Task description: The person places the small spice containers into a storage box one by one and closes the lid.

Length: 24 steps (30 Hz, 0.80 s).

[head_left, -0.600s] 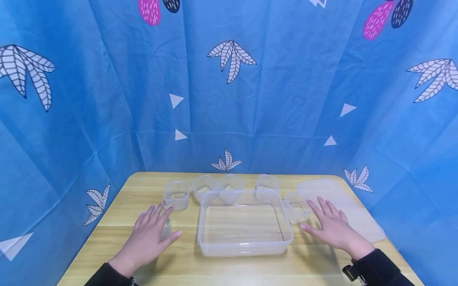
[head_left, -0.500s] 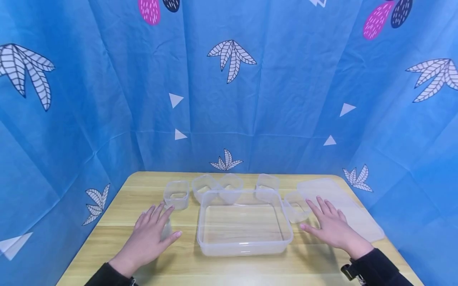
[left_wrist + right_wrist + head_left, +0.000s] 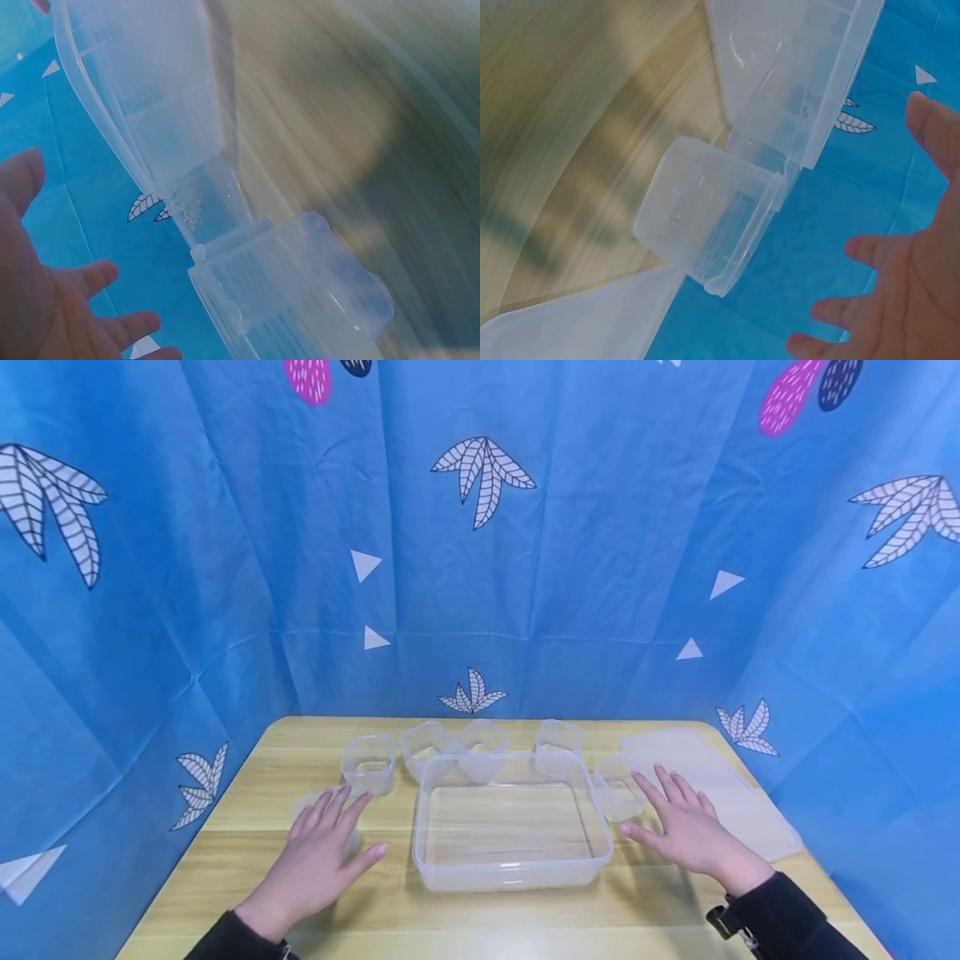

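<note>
A large clear plastic box (image 3: 513, 878), without a lid on it, stands mid-table. My left hand (image 3: 318, 860) hovers to its left with fingers spread, holding nothing. Beneath that hand a small clear container (image 3: 352, 843) is mostly hidden; another small square container (image 3: 369, 783) stands just beyond the fingertips. On the box's other side my right hand (image 3: 693, 839) hovers, fingers apart and bare. Close to its thumb is a small clear container (image 3: 618, 797), also a tilted-looking tub (image 3: 697, 210) in the right wrist view. A flat translucent lid (image 3: 750, 814) lies partly behind the right hand.
Behind the large box stand more small clear containers: two side by side (image 3: 426, 745) at the left and one (image 3: 558, 737) at the right. The wooden table (image 3: 480, 935) is walled by a blue patterned curtain (image 3: 600, 568) at the back and both sides.
The head view has tipped slightly downward. Both hands have shifted a little inward toward the large box, fingers still spread. The containers and lid stay in place.
</note>
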### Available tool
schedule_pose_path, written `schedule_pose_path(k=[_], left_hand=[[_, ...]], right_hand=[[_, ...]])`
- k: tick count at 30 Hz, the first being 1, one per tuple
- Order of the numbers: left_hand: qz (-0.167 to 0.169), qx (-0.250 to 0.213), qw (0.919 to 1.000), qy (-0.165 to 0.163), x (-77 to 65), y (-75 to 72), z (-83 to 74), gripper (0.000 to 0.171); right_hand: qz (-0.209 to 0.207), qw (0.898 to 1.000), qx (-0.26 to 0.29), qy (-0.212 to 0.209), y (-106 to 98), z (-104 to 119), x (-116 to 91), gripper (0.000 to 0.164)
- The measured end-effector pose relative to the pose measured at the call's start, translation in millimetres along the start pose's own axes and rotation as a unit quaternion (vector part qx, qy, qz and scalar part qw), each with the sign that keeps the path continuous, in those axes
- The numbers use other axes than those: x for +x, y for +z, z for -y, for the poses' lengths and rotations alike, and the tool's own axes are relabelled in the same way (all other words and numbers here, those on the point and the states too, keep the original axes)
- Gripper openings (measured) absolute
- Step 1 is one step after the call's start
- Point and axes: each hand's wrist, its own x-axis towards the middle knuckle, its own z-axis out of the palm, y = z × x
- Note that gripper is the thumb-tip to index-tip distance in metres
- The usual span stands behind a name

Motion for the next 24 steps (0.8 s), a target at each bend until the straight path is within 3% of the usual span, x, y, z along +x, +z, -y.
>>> schedule_pose_path(k=[6, 13, 24], left_hand=[[-0.02, -0.016, 0.9995, 0.018, 4.9, 6.5, -3.6, 0.074], [0.004, -0.027, 0.9995, 0.017, 9.6, 7.5, -15.2, 0.075], [0.022, -0.033, 0.999, 0.021, 13.2, 12.7, -21.0, 0.077]], right_hand=[[-0.002, 1.0, 0.007, -0.003, 0, 5, 1, 0.084], [0.0, 1.0, 0.015, -0.008, 2, 10, 2, 0.082], [0.005, 1.0, 0.013, -0.009, 3, 17, 7, 0.083]])
